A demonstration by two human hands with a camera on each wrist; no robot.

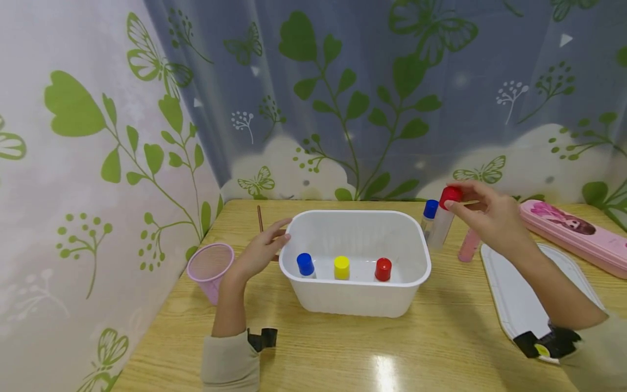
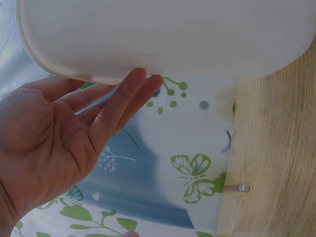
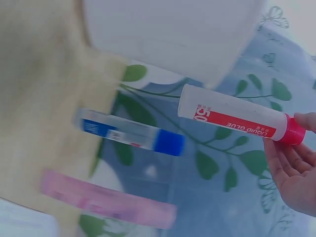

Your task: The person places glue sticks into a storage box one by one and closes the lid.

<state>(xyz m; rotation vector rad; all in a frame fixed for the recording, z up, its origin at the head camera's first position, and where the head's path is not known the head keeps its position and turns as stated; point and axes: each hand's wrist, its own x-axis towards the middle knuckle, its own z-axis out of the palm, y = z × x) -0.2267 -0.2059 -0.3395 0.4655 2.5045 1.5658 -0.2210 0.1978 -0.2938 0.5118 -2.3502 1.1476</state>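
My right hand (image 1: 495,215) pinches the red cap of a liquid glue bottle (image 3: 232,116), holding it up just right of a white plastic bin (image 1: 357,298). The label reads "LIQUID GLUE" in the right wrist view. My left hand (image 1: 257,253) rests on the bin's left rim, its fingers fairly straight against the outer wall (image 2: 163,39). Inside the bin stand a blue-capped bottle (image 1: 306,264), a yellow-capped one (image 1: 342,268) and a red-capped one (image 1: 383,269), their lower parts hidden by the front wall.
A blue-capped glue bottle (image 3: 131,133) and a pink tube (image 3: 108,200) stand right of the bin. Further right are a white tray (image 1: 514,296) and a pink pencil case (image 1: 578,234). A purple mesh cup (image 1: 210,272) stands at left, a thin brown stick (image 1: 260,218) behind the left hand.
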